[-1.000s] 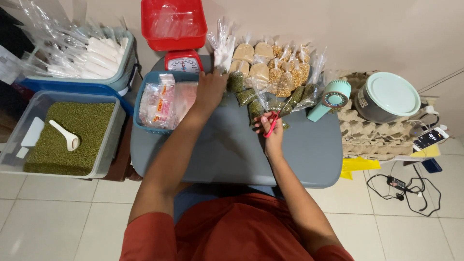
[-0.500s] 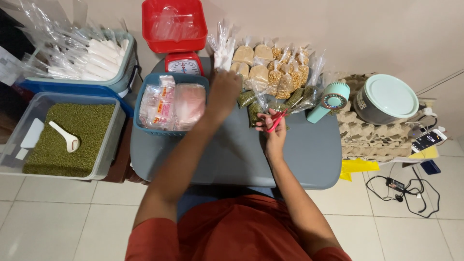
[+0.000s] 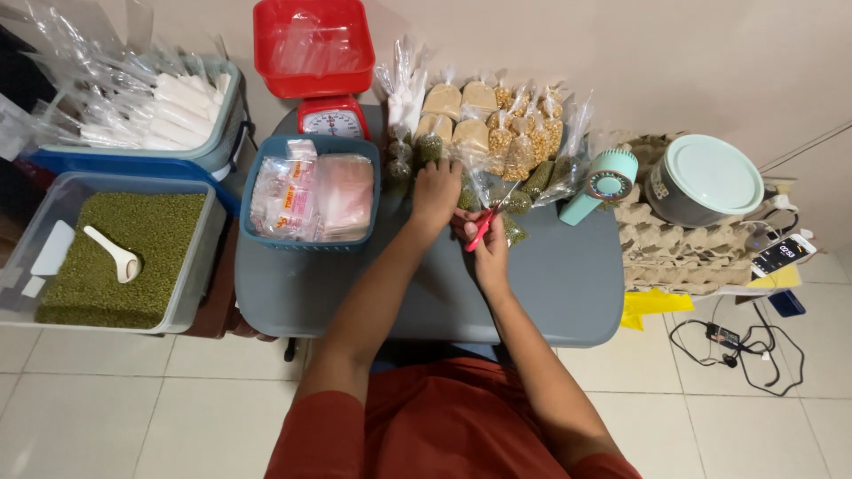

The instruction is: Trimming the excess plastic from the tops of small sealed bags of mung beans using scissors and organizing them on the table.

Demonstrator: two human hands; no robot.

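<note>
Left hand (image 3: 437,191) has pulled back from the blue basket (image 3: 266,239) side toward the middle of the bench's far edge; right hand (image 3: 486,244) sits about where it was. Left grip is closed down on a small clear bag (image 3: 473,168) at the front of the bag pile. Right grip is clamped on red-handled scissors (image 3: 482,229), blades pointing up at that bag; can't tell if blades touch it. Both hands just beside each other, over the far middle of the grey bench (image 3: 541,293). Pile of filled clear bags (image 3: 497,124), tan, yellow and green contents, runs along the far edge. Blue basket at the far-left corner holds flat plastic packets. Red kitchen scale (image 3: 330,113) with a red tray (image 3: 312,44) stands behind the basket, against the wall. Mint handheld fan (image 3: 599,184) lies at the far-right corner. Right of the bench: stacked egg cartons (image 3: 679,257) carrying a mint-lidded round cooker (image 3: 701,182), a phone (image 3: 781,255) with lit screen, yellow sheet (image 3: 657,306) below. Black cables (image 3: 745,341) on the tiled floor (image 3: 133,399). Left of the bench: clear tub of green beans (image 3: 115,257) with a white scoop (image 3: 114,257), and behind it a tub of empty clear bags (image 3: 142,98). Wall plain beige.
</note>
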